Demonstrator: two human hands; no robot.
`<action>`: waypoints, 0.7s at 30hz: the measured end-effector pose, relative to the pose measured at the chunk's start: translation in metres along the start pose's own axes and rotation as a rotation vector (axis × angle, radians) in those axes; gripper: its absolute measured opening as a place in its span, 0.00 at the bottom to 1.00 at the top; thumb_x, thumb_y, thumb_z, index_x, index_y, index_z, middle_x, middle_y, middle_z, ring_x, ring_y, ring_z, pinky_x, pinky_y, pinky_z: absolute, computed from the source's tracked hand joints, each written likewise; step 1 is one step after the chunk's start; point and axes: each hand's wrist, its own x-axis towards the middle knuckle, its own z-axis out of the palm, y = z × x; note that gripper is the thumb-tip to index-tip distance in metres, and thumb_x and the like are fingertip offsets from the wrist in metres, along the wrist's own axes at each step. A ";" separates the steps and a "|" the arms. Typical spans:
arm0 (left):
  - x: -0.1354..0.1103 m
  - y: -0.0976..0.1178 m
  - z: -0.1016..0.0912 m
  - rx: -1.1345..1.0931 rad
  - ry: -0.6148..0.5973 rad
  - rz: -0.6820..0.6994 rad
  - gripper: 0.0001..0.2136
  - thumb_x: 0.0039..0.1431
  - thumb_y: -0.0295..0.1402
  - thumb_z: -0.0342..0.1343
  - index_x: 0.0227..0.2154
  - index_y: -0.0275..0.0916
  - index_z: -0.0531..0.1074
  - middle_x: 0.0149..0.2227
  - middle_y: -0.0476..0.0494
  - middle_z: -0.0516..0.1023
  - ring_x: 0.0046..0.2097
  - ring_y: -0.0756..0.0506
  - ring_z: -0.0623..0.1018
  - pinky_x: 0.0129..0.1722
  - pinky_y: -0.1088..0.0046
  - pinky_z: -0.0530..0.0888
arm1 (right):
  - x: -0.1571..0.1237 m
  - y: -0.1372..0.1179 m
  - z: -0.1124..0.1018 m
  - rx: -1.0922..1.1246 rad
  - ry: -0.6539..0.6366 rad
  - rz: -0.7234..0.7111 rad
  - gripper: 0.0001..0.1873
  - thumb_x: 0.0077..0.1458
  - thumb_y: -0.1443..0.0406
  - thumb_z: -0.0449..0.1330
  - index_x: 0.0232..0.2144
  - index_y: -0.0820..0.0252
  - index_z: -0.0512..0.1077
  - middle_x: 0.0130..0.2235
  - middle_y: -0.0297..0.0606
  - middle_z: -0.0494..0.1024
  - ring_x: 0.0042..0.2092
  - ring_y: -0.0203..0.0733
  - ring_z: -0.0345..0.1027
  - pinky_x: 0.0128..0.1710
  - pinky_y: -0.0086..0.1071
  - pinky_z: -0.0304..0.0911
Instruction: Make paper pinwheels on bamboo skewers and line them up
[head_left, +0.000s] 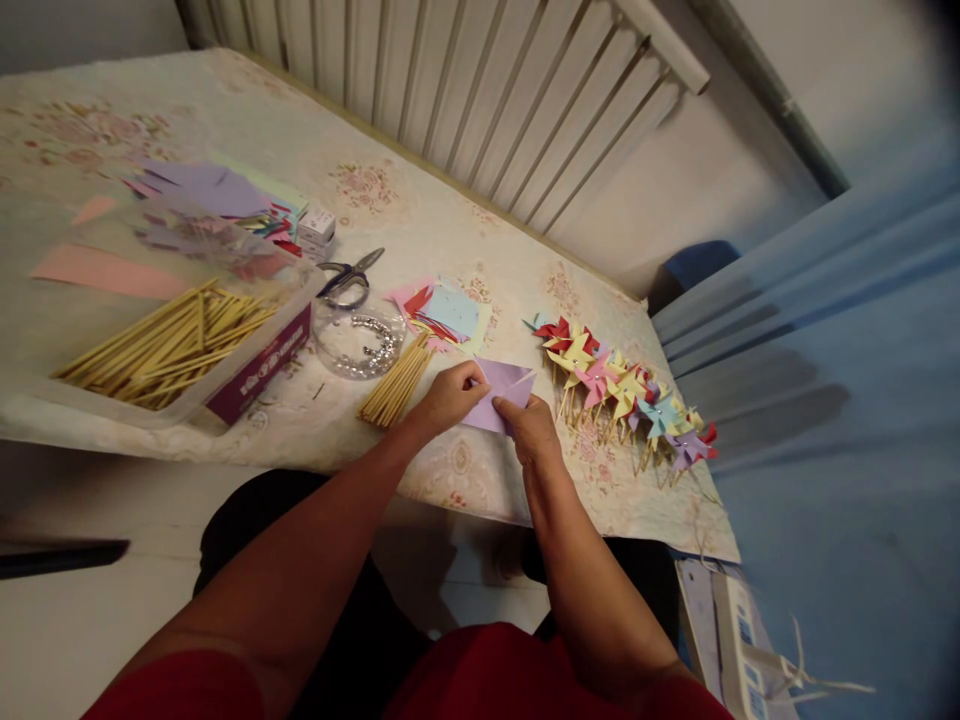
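Both my hands hold a light purple paper square (501,392) just above the table's near edge. My left hand (452,395) pinches its left corner with the fingers closed. My right hand (531,425) grips its lower right side, fingers curled. A small bundle of wooden sticks (396,383) lies just left of my left hand. A row of finished paper pinwheels (626,392) in red, yellow, pink, blue and purple lies to the right of my right hand.
On the floral tablecloth (225,110): a clear box of wooden sticks (169,345), a round clear dish of pins (358,340), scissors (350,277), cut coloured squares (448,315), and loose paper sheets (206,195) at the back left. A radiator (480,90) stands behind; blue cloth (840,400) to the right.
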 end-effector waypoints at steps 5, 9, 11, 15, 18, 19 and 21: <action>0.002 -0.002 0.005 -0.187 0.017 -0.052 0.08 0.51 0.31 0.59 0.33 0.39 0.65 0.24 0.56 0.67 0.25 0.53 0.68 0.27 0.76 0.63 | 0.000 -0.002 0.001 -0.011 0.033 0.004 0.15 0.37 0.60 0.67 0.30 0.63 0.76 0.26 0.33 0.79 0.26 0.38 0.68 0.29 0.31 0.62; 0.001 0.004 0.006 -0.432 0.084 -0.146 0.24 0.49 0.31 0.62 0.48 0.39 0.59 0.31 0.53 0.72 0.29 0.52 0.74 0.31 0.75 0.69 | 0.003 0.000 -0.002 -0.008 0.062 -0.018 0.16 0.37 0.60 0.68 0.31 0.62 0.76 0.28 0.34 0.80 0.27 0.38 0.68 0.30 0.31 0.63; 0.001 0.003 0.004 -0.511 0.027 -0.199 0.24 0.49 0.34 0.63 0.47 0.37 0.61 0.34 0.50 0.74 0.31 0.51 0.75 0.33 0.73 0.71 | 0.004 0.001 -0.003 -0.005 0.047 -0.023 0.15 0.38 0.60 0.68 0.31 0.62 0.76 0.27 0.34 0.79 0.27 0.38 0.68 0.30 0.31 0.63; 0.001 -0.007 0.004 -0.609 -0.190 -0.205 0.17 0.48 0.35 0.64 0.40 0.34 0.70 0.36 0.45 0.77 0.36 0.49 0.76 0.39 0.72 0.71 | 0.003 0.000 -0.003 0.007 0.005 -0.017 0.14 0.38 0.60 0.67 0.29 0.62 0.76 0.26 0.33 0.79 0.25 0.37 0.67 0.29 0.30 0.62; 0.001 -0.011 0.006 -0.561 -0.209 -0.209 0.17 0.46 0.33 0.64 0.41 0.34 0.73 0.37 0.45 0.79 0.38 0.48 0.76 0.40 0.72 0.71 | 0.002 -0.003 -0.002 -0.008 -0.009 -0.018 0.14 0.38 0.60 0.67 0.29 0.62 0.76 0.25 0.33 0.78 0.25 0.37 0.67 0.29 0.30 0.62; 0.001 -0.011 0.007 -0.528 -0.196 -0.216 0.17 0.46 0.32 0.64 0.41 0.34 0.73 0.37 0.45 0.79 0.38 0.48 0.76 0.39 0.72 0.71 | 0.002 -0.003 -0.002 -0.014 -0.013 -0.015 0.15 0.38 0.59 0.67 0.29 0.62 0.76 0.25 0.33 0.78 0.25 0.37 0.67 0.29 0.30 0.62; 0.001 -0.009 0.007 -0.467 -0.173 -0.227 0.18 0.47 0.32 0.63 0.42 0.33 0.74 0.37 0.45 0.80 0.37 0.48 0.76 0.39 0.72 0.71 | 0.002 -0.004 -0.001 -0.017 -0.017 -0.009 0.15 0.38 0.59 0.67 0.29 0.62 0.76 0.25 0.33 0.79 0.26 0.38 0.68 0.29 0.31 0.62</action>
